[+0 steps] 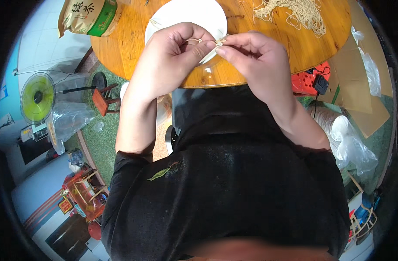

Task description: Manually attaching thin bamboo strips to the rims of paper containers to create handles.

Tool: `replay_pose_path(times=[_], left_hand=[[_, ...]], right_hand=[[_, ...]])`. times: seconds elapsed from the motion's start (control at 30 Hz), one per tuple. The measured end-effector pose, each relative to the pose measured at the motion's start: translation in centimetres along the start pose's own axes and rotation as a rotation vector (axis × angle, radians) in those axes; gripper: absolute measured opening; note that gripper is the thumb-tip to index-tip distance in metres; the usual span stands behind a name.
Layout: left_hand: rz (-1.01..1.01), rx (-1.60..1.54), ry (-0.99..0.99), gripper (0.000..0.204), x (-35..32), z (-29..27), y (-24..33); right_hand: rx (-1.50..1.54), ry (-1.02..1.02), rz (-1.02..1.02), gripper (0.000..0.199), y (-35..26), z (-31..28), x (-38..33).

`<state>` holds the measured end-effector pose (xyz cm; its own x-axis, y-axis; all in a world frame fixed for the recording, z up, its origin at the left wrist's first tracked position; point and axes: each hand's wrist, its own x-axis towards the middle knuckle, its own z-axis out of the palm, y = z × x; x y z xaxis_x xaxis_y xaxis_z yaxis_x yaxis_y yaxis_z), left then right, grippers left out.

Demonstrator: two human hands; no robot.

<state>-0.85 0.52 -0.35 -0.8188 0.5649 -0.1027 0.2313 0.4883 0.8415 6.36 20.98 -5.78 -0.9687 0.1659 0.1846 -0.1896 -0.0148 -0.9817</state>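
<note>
Between pinched fingers [199, 49], thin cord [200, 40].

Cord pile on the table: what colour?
Pale beige; the cord pile shows best in the head view, at the upper right.

left fingers [194, 31], right fingers [239, 39] pinch beige cord [220, 41] over white plate [186, 13]

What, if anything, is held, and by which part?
Pale cord, pinched in the left hand and the right hand; whether at an end or mid-length can't be told.
</note>
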Motion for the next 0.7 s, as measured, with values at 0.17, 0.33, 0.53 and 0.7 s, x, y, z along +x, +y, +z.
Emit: replay_pose_path(times=[0.17,0.33,0.53,0.7], left_hand=[[0.049,0.069,0.061,0.014,-0.1,0.9,0.0],[0.130,0.056,0.132,0.016,-0.2,1.2,-0.4],[0.142,0.003,0.264,0.017,-0.2,1.0,0.4],[0.198,0.043,0.367,0.017,0.0,1.0,0.0]], right_hand=[[0.153,-0.048,0.164,0.019,0.9,0.1,0.4],[0.301,-0.093,0.117,0.017,1.4,0.0,0.1],[0.306,-0.093,0.057,0.013,3.0,0.0,-0.7],[0.291,-0.077,0.035,0.012,4.0,-0.1,-1.1]])
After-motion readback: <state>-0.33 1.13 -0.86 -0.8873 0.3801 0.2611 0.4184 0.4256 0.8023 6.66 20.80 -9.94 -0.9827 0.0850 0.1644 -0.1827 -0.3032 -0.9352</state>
